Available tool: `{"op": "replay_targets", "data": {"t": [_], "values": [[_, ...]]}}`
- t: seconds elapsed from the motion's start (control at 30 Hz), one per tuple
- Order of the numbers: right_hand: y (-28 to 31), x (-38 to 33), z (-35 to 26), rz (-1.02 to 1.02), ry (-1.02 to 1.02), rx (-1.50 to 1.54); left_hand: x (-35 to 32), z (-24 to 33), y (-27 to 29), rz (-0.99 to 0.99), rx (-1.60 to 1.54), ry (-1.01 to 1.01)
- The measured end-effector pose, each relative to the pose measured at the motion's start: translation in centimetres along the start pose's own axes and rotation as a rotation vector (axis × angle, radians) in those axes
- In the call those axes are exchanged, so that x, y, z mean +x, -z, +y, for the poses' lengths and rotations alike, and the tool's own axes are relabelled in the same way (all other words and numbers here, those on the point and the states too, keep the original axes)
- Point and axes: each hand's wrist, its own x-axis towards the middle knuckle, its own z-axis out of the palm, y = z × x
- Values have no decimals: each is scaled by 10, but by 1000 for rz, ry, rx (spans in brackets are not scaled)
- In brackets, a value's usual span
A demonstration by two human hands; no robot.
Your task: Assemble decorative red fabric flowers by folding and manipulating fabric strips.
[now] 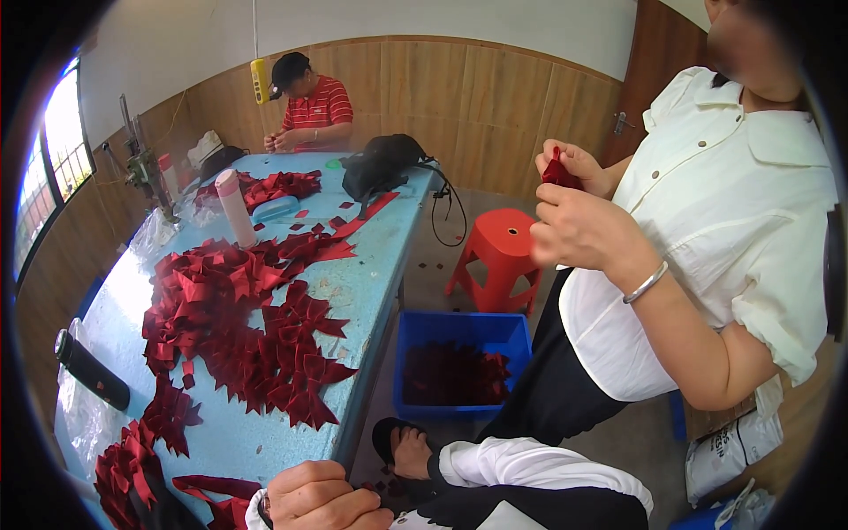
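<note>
My left hand (325, 499) is at the lower edge, its fingers curled closed; whatever lies inside them is hidden. Just left of it, a strip of dark red ribbon (216, 488) hangs at the table's near edge. My right hand (412, 454) is a little farther off to the right, beyond the table edge, at the end of a white sleeve with a dark cuff. Its fingers look bent inward, and I cannot make out what they grip. A large heap of dark red ribbon bows (238, 309) covers the middle of the blue table (344, 309).
A black bottle (91, 369) and a pink bottle (234, 208) stand on the table, near a black bag (382, 168). A blue bin (464, 329) with red pieces and a red stool (502, 252) are on the floor. Two co-workers handle small pieces.
</note>
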Motion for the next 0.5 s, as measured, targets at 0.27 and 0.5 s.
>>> {"op": "replay_targets", "data": {"t": [0.27,0.5], "values": [[2,-2,2,-2,-3,-2,0,-1,0,-15,0,-7],[4,0,1,-4,-6,-4,0,-1,-1,-9,5,-2]]}}
